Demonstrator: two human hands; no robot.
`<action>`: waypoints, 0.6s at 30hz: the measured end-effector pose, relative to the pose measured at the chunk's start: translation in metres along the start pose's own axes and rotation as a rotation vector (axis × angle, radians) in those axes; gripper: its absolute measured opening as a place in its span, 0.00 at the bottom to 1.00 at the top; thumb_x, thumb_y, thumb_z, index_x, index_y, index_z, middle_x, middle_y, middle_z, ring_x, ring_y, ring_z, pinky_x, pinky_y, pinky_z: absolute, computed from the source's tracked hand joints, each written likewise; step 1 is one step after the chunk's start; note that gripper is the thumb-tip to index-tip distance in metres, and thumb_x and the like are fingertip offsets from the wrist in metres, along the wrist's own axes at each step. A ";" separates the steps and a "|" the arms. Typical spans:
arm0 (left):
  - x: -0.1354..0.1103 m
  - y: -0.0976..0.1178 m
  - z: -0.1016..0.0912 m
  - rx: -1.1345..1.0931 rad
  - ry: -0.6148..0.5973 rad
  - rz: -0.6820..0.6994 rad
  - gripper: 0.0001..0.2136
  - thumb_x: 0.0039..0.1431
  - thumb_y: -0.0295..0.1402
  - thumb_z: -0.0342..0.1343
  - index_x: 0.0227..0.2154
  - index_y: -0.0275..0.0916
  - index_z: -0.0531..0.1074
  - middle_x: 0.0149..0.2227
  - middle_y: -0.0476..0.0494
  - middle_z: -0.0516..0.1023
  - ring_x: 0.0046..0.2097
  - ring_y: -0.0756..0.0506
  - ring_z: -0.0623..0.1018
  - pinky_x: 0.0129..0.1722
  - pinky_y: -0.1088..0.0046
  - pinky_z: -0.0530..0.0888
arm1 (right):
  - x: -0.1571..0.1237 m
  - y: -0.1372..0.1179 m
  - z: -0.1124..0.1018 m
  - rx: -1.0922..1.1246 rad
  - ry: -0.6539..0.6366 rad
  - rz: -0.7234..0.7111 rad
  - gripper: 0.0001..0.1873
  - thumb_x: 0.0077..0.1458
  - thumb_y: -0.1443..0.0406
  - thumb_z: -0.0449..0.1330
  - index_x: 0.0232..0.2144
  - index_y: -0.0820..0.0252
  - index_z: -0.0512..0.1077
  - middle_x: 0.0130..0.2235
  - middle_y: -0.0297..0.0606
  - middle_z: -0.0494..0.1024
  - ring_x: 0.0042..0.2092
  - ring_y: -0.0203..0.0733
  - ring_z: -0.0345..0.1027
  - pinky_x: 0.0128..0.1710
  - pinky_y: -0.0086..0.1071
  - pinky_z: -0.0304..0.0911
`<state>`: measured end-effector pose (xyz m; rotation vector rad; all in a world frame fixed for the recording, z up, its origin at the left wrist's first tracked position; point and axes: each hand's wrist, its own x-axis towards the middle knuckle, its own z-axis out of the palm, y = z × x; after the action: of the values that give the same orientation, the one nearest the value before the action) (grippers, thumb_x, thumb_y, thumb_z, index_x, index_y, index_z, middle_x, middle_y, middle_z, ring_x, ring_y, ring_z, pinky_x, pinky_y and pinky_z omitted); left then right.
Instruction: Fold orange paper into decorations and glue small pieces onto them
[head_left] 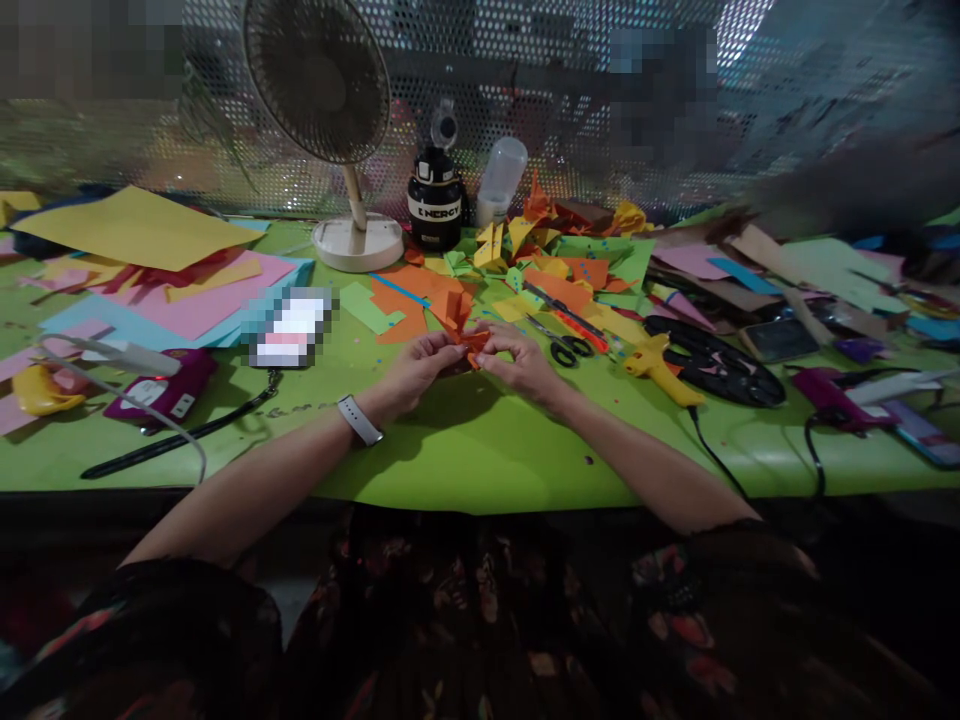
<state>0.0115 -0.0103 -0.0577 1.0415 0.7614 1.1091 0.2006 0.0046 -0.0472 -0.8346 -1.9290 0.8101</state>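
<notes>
Both hands meet above the green tabletop (480, 450), pinching a small piece of folded orange paper (472, 341) between them. My left hand (416, 375), with a white band at the wrist, grips its left side with thumb and fingers. On the other side, my right hand (519, 362) is closed on the paper's right part, fingertips close to the left thumb. The fingers partly hide the paper, so its full shape cannot be made out. Just beyond lie orange paper sheets (397, 308). Black-handled scissors (568, 350) rest to the right of my right hand.
A fan (358, 240), a black bottle (435, 210) and folded paper pieces (491, 245) line the back. On the left are a phone (289, 328), coloured sheets (217, 300) and a purple box (169, 385). A yellow glue gun (660, 368) and black tray (720, 365) lie right.
</notes>
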 end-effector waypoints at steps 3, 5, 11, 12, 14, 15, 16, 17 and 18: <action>0.001 -0.002 0.000 -0.028 -0.005 0.007 0.12 0.50 0.35 0.69 0.35 0.36 0.79 0.35 0.45 0.83 0.35 0.50 0.80 0.44 0.71 0.76 | 0.000 -0.001 0.000 -0.001 -0.012 0.015 0.08 0.53 0.62 0.63 0.22 0.54 0.72 0.48 0.37 0.80 0.61 0.48 0.64 0.63 0.51 0.54; 0.002 -0.002 -0.001 -0.045 0.000 0.016 0.11 0.50 0.35 0.69 0.35 0.36 0.80 0.34 0.46 0.83 0.34 0.51 0.80 0.44 0.72 0.76 | 0.000 -0.001 -0.001 0.002 0.000 0.006 0.07 0.53 0.61 0.63 0.25 0.54 0.74 0.49 0.37 0.79 0.61 0.48 0.64 0.64 0.49 0.53; 0.004 0.000 -0.003 -0.060 0.067 0.099 0.08 0.51 0.34 0.68 0.33 0.37 0.79 0.36 0.46 0.83 0.39 0.49 0.80 0.51 0.68 0.74 | 0.001 -0.002 -0.007 0.142 0.296 0.043 0.11 0.54 0.56 0.64 0.36 0.55 0.72 0.45 0.40 0.78 0.47 0.44 0.72 0.49 0.41 0.67; 0.004 0.000 -0.003 -0.049 0.065 0.124 0.08 0.51 0.34 0.68 0.34 0.37 0.79 0.37 0.46 0.83 0.41 0.48 0.81 0.53 0.67 0.73 | 0.001 -0.002 -0.006 0.160 0.265 0.112 0.13 0.54 0.54 0.64 0.34 0.56 0.72 0.40 0.39 0.78 0.41 0.42 0.72 0.44 0.39 0.68; 0.003 0.001 -0.001 -0.021 0.050 0.161 0.12 0.52 0.35 0.68 0.39 0.39 0.80 0.40 0.45 0.83 0.45 0.47 0.80 0.56 0.67 0.71 | 0.000 -0.003 -0.002 0.206 0.092 0.256 0.16 0.52 0.52 0.65 0.32 0.59 0.74 0.33 0.37 0.78 0.34 0.39 0.71 0.38 0.36 0.67; 0.003 0.002 0.001 -0.009 0.042 0.173 0.14 0.51 0.36 0.68 0.41 0.39 0.79 0.41 0.45 0.83 0.47 0.46 0.80 0.56 0.67 0.71 | 0.000 -0.004 0.000 0.237 0.012 0.306 0.17 0.52 0.51 0.65 0.32 0.60 0.76 0.32 0.37 0.78 0.33 0.38 0.70 0.37 0.35 0.67; 0.002 0.002 0.002 -0.001 0.035 0.180 0.16 0.51 0.36 0.68 0.43 0.40 0.79 0.42 0.44 0.83 0.48 0.45 0.80 0.56 0.67 0.71 | -0.001 -0.004 0.003 0.272 -0.031 0.334 0.18 0.51 0.51 0.66 0.33 0.61 0.77 0.32 0.37 0.79 0.32 0.37 0.70 0.36 0.34 0.67; 0.002 0.001 0.003 0.005 0.029 0.183 0.17 0.51 0.37 0.68 0.44 0.40 0.79 0.43 0.44 0.83 0.49 0.45 0.80 0.56 0.67 0.71 | -0.002 -0.005 0.006 0.305 -0.036 0.344 0.19 0.50 0.51 0.67 0.34 0.61 0.77 0.32 0.37 0.80 0.32 0.37 0.71 0.36 0.33 0.67; 0.001 0.001 0.003 0.009 0.023 0.182 0.17 0.52 0.37 0.68 0.45 0.40 0.79 0.44 0.44 0.83 0.49 0.45 0.80 0.55 0.68 0.71 | -0.002 -0.005 0.009 0.331 -0.022 0.346 0.19 0.49 0.51 0.67 0.34 0.61 0.78 0.32 0.37 0.80 0.32 0.37 0.71 0.36 0.33 0.67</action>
<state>0.0144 -0.0099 -0.0554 1.1242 0.7002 1.2755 0.1926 -0.0015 -0.0478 -0.9663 -1.6252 1.3092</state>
